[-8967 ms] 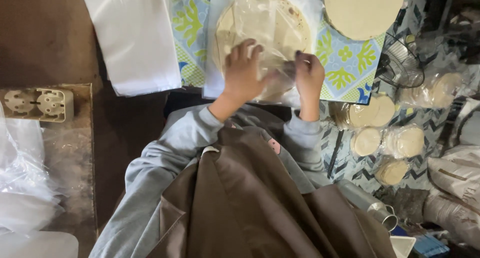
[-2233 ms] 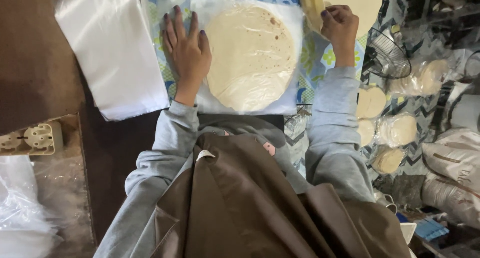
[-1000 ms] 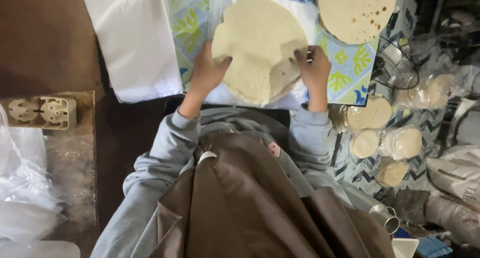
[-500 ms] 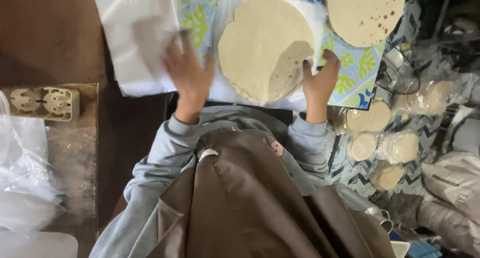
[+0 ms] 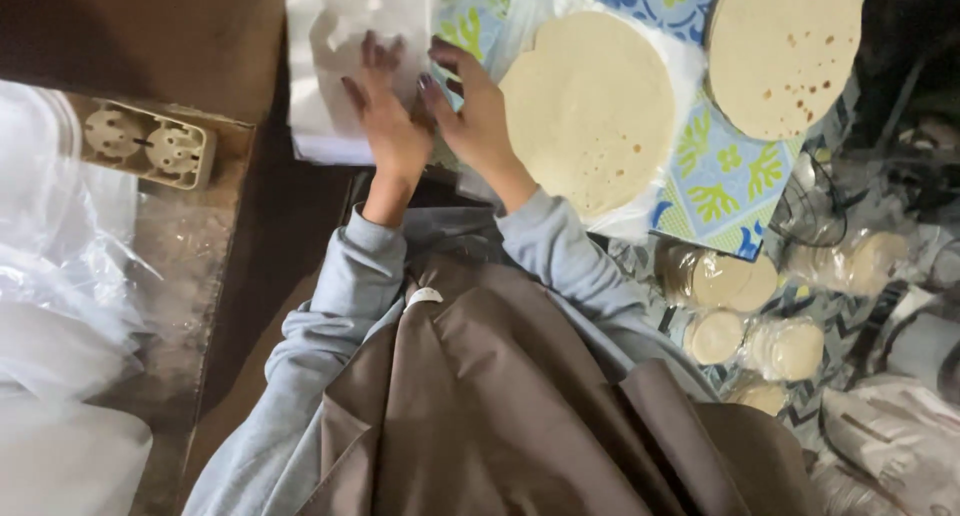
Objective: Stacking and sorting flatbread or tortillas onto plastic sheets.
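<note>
Both hands are on the stack of clear plastic bags (image 5: 345, 71), which lies just left of the stack of flatbreads (image 5: 590, 111); the left hand (image 5: 385, 116) is spread flat, fingers open, pressing on the top sheet; the right hand (image 5: 470, 111) is beside it at the bags' right edge, fingers half curled, and whether it has pinched a sheet I cannot tell, the film being too pale and blurred; neither hand touches the flatbreads, which rest on their own sheet of clear plastic (image 5: 655, 211) over the patterned cloth (image 5: 720, 186).

A second pile of flatbreads (image 5: 785, 51) sits just right of the first, touching or nearly so; bagged small rounds (image 5: 745, 311) lie below and to the right of it; a double wall socket (image 5: 150, 146) stands well to the left of it, past the bags.

The likely trouble is in the film: thin sheets cling, so two or three may lift as one, or the top one may slip from under a flat palm; a sleeve swinging back could also brush the near edge of the flatbreads and skew the stack, or drag its sheet along the cloth.
</note>
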